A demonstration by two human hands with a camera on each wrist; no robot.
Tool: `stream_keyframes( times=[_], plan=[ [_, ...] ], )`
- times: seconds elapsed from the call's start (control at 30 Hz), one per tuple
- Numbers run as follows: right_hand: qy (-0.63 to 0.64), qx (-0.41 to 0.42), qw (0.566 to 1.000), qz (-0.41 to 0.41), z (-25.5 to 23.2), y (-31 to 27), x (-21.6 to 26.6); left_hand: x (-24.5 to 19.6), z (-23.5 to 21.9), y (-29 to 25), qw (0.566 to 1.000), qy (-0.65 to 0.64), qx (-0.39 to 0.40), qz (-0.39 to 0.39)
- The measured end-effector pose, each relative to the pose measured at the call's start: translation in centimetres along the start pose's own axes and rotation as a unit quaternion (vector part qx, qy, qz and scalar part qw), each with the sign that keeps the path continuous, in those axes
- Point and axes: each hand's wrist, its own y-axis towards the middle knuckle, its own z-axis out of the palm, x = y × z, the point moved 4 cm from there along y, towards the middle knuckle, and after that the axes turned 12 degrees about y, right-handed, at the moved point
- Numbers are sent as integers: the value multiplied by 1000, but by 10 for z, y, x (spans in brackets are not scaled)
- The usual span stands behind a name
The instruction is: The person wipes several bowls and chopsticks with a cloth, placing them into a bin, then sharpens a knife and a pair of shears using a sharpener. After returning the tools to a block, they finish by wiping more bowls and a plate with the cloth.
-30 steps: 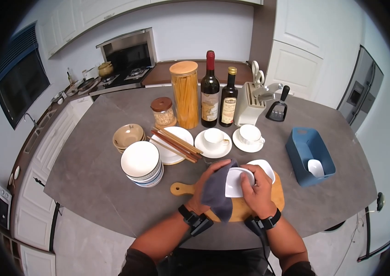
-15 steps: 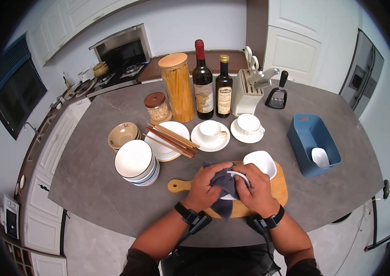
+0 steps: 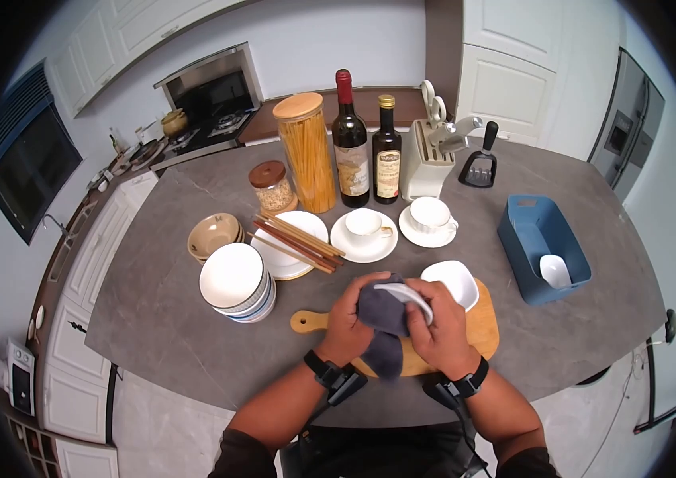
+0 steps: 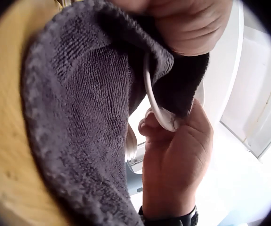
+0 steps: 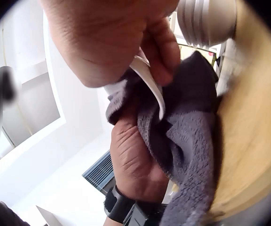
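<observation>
Over the wooden cutting board (image 3: pixel 477 344), my left hand (image 3: pixel 345 325) grips a dark grey cloth (image 3: pixel 382 312) that wraps over a small white bowl (image 3: pixel 401 294). My right hand (image 3: pixel 444 328) pinches the bowl's rim, thumb on the near side. The bowl is tilted on edge, and the cloth covers much of it. One end of the cloth hangs down over the board. In the left wrist view, the cloth (image 4: pixel 79 117) fills the foreground, with the rim at the right hand (image 4: pixel 173 160). A second white bowl (image 3: pixel 451 280) rests on the board's far part.
A blue bin (image 3: pixel 531 279) at right holds a small white bowl (image 3: pixel 554 272). At left stand stacked bowls (image 3: pixel 234 279), and chopsticks (image 3: pixel 298 243) lie across plates. Beyond are cups on saucers (image 3: pixel 365 253), bottles (image 3: pixel 353 151), a pasta jar (image 3: pixel 307 155) and a knife block (image 3: pixel 427 169).
The bowl has turned from facing upward to standing on edge, with the cloth wrapped over it. The left hand has shifted with the cloth round the bowl; the right hand keeps its rim hold.
</observation>
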Motion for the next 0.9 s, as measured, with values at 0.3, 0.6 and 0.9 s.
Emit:
stream_keyframes(
  times=[0.3, 0.6, 0.9],
  plan=[
    [-22, 115, 993, 27, -1, -6, -3, -12, -4, 2, 994, 90, 21, 52],
    [25, 47, 998, -20, 2, 4, 5, -10, -8, 0, 999, 50, 7, 17],
    [-12, 24, 1000, 14, -1, 0, -5, -4, -2, 1, 1000, 18, 13, 7]
  ],
)
